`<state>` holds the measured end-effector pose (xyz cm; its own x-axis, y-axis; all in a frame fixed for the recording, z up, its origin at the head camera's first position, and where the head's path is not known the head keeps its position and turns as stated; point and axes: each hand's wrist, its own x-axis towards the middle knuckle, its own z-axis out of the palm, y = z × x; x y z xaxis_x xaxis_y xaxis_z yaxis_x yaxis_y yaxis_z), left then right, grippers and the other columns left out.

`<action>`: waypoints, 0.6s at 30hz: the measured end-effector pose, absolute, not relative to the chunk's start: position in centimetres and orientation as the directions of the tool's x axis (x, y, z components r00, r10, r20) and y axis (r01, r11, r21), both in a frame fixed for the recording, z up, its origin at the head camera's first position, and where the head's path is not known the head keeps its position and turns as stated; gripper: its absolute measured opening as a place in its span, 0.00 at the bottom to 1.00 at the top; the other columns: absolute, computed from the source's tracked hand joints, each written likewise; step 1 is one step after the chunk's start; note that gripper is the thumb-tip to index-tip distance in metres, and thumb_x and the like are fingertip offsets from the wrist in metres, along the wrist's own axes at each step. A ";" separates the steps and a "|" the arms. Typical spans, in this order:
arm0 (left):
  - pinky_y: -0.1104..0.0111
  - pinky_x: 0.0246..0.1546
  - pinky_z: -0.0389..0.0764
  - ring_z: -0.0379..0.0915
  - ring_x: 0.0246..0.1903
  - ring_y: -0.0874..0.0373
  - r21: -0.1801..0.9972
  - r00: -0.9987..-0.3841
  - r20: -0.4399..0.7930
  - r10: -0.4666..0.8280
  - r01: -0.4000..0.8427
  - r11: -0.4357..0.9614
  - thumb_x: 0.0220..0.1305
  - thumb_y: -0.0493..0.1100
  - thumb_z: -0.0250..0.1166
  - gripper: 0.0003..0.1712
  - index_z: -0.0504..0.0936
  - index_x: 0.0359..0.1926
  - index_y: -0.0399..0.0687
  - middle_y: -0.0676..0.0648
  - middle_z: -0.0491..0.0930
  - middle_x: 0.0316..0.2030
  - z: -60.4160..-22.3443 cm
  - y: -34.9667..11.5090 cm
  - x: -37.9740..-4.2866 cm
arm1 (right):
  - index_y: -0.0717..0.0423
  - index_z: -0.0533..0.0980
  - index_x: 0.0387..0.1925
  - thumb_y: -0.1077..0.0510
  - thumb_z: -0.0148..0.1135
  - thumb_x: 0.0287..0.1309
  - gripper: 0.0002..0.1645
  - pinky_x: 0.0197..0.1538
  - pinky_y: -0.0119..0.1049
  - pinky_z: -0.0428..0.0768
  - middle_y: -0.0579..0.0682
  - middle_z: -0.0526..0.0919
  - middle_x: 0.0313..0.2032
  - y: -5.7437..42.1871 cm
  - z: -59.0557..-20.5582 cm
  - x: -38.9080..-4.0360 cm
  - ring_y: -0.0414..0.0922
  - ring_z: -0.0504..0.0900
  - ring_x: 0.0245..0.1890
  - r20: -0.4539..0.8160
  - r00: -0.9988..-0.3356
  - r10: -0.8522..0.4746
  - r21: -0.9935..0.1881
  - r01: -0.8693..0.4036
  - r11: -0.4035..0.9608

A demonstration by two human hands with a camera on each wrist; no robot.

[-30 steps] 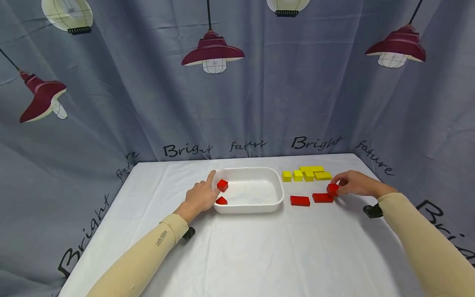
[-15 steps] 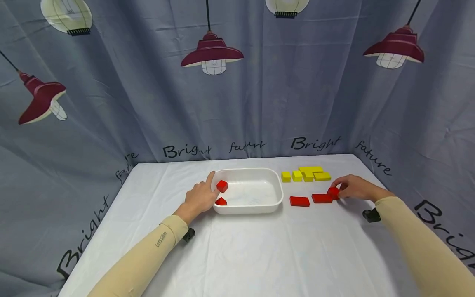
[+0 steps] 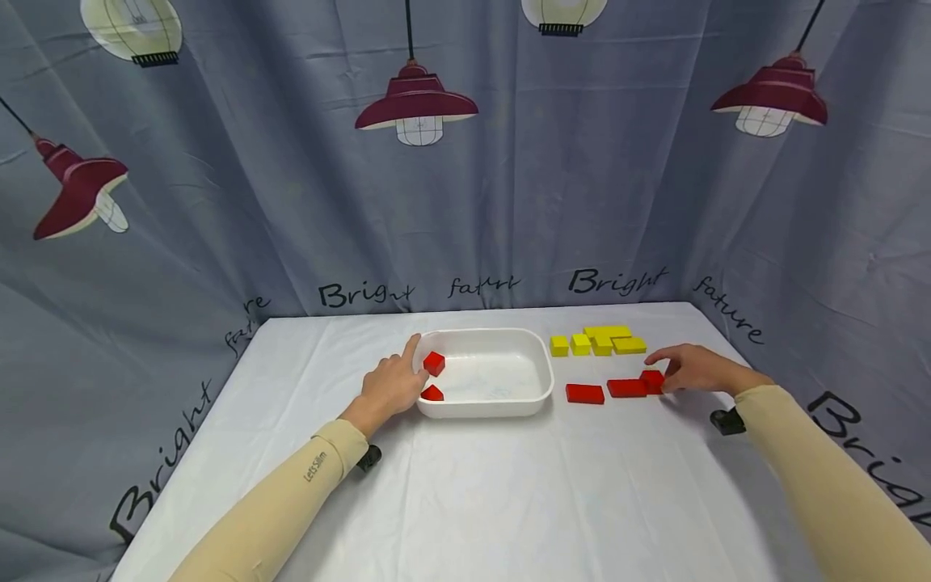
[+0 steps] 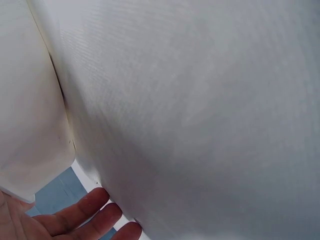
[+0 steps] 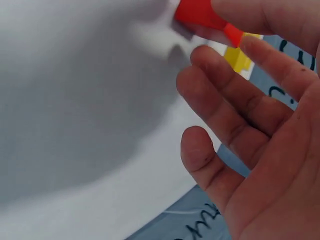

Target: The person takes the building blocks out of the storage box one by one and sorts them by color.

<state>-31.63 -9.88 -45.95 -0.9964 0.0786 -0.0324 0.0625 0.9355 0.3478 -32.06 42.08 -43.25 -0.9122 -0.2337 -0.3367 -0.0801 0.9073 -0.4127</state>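
My left hand (image 3: 389, 386) holds the left rim of a white tray (image 3: 486, 409), thumb over the edge and index finger stretched along it. Inside the tray lie a red cube (image 3: 434, 363) and a red triangular block (image 3: 432, 394). In the left wrist view the hand's other fingers (image 4: 87, 207) sit beside the tray wall (image 4: 30, 110). My right hand (image 3: 701, 369) is loosely spread at a small red block (image 3: 651, 380), which stands on the table; its thumb is at the block and its index finger is lifted off. Two flat red blocks (image 3: 585, 394) lie to the left.
Several yellow blocks (image 3: 601, 346), cubes and flat pieces, lie behind the red ones, right of the tray. A white cloth (image 3: 480, 493) covers the table. A grey-blue curtain (image 3: 465, 218) with printed lamps hangs behind and at both sides.
My right hand has lowered the red block onto the table at the right end of the flat red block, and its fingers have loosened. The left hand and tray have stayed put.
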 end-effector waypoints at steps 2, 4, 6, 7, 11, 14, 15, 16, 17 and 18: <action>0.44 0.53 0.76 0.74 0.56 0.43 0.351 -0.996 -0.038 0.080 0.061 0.934 0.71 0.57 0.49 0.40 0.48 0.80 0.62 0.38 0.76 0.60 -46.0 -9.9 -31.6 | 0.63 0.72 0.64 0.59 0.71 0.52 0.38 0.44 0.46 0.82 0.56 0.82 0.42 41.6 -42.9 -32.1 0.49 0.77 0.39 -0.332 -0.916 -0.227 -0.394 -0.084 0.915; 0.44 0.52 0.77 0.74 0.55 0.43 0.351 -0.996 -0.037 0.080 0.062 0.934 0.71 0.57 0.49 0.40 0.48 0.80 0.62 0.38 0.76 0.60 -46.1 -9.9 -31.7 | 0.64 0.71 0.65 0.59 0.70 0.52 0.38 0.44 0.47 0.83 0.57 0.82 0.43 41.1 -42.3 -32.2 0.50 0.78 0.40 -0.312 -0.924 -0.220 -0.377 -0.092 0.922; 0.44 0.53 0.77 0.74 0.55 0.42 0.352 -0.996 -0.038 0.078 0.060 0.934 0.71 0.57 0.49 0.40 0.47 0.80 0.62 0.38 0.76 0.60 -46.1 -9.9 -31.8 | 0.64 0.72 0.64 0.59 0.69 0.53 0.36 0.44 0.47 0.83 0.60 0.81 0.44 40.3 -41.7 -32.5 0.51 0.78 0.40 -0.286 -0.934 -0.216 -0.356 -0.106 0.928; 0.43 0.53 0.77 0.74 0.55 0.42 0.354 -0.996 -0.039 0.075 0.057 0.934 0.71 0.57 0.49 0.40 0.47 0.80 0.62 0.38 0.76 0.60 -46.0 -9.9 -31.9 | 0.64 0.72 0.64 0.60 0.69 0.53 0.36 0.44 0.47 0.83 0.62 0.81 0.45 40.0 -41.3 -32.6 0.51 0.78 0.40 -0.271 -0.938 -0.217 -0.346 -0.115 0.931; 0.43 0.53 0.76 0.74 0.55 0.42 0.361 -0.997 -0.045 0.065 0.045 0.931 0.71 0.58 0.49 0.41 0.47 0.80 0.62 0.38 0.76 0.60 -46.0 -9.9 -31.8 | 0.63 0.73 0.63 0.59 0.68 0.55 0.33 0.44 0.49 0.83 0.67 0.79 0.49 38.6 -40.3 -32.9 0.52 0.78 0.39 -0.241 -0.949 -0.204 -0.286 -0.131 0.949; 0.44 0.52 0.77 0.74 0.54 0.43 0.361 -0.997 -0.043 0.066 0.046 0.931 0.71 0.58 0.50 0.41 0.47 0.80 0.62 0.38 0.77 0.59 -45.9 -9.9 -31.7 | 0.63 0.74 0.63 0.58 0.68 0.55 0.33 0.45 0.50 0.82 0.68 0.78 0.51 37.9 -39.8 -32.9 0.53 0.78 0.39 -0.251 -0.948 -0.194 -0.261 -0.126 0.957; 0.44 0.52 0.77 0.74 0.54 0.43 0.360 -0.997 -0.042 0.069 0.049 0.931 0.71 0.58 0.50 0.41 0.48 0.80 0.62 0.38 0.77 0.59 -45.9 -9.9 -31.7 | 0.64 0.74 0.62 0.58 0.68 0.55 0.33 0.45 0.50 0.82 0.68 0.79 0.51 37.7 -39.6 -32.9 0.53 0.78 0.39 -0.253 -0.948 -0.193 -0.258 -0.126 0.958; 0.44 0.51 0.77 0.74 0.54 0.43 0.359 -0.997 -0.041 0.071 0.052 0.932 0.71 0.58 0.50 0.41 0.48 0.80 0.62 0.38 0.77 0.59 -45.9 -10.0 -31.6 | 0.64 0.74 0.62 0.58 0.68 0.56 0.32 0.46 0.50 0.82 0.68 0.79 0.51 37.5 -39.6 -32.8 0.53 0.78 0.40 -0.252 -0.948 -0.195 -0.259 -0.129 0.957; 0.44 0.51 0.77 0.74 0.54 0.43 0.357 -0.996 -0.043 0.072 0.053 0.933 0.71 0.58 0.50 0.41 0.48 0.80 0.62 0.38 0.77 0.59 -45.9 -10.0 -31.6 | 0.64 0.74 0.62 0.58 0.68 0.56 0.32 0.46 0.50 0.82 0.68 0.79 0.51 37.3 -39.5 -32.7 0.53 0.77 0.40 -0.246 -0.948 -0.201 -0.260 -0.135 0.956; 0.45 0.51 0.77 0.74 0.54 0.43 0.354 -0.996 -0.044 0.072 0.052 0.934 0.71 0.58 0.50 0.41 0.48 0.80 0.62 0.38 0.77 0.59 -45.9 -10.0 -31.6 | 0.64 0.75 0.62 0.58 0.68 0.56 0.32 0.46 0.49 0.82 0.67 0.79 0.51 37.0 -39.4 -32.7 0.53 0.77 0.40 -0.238 -0.949 -0.208 -0.263 -0.144 0.954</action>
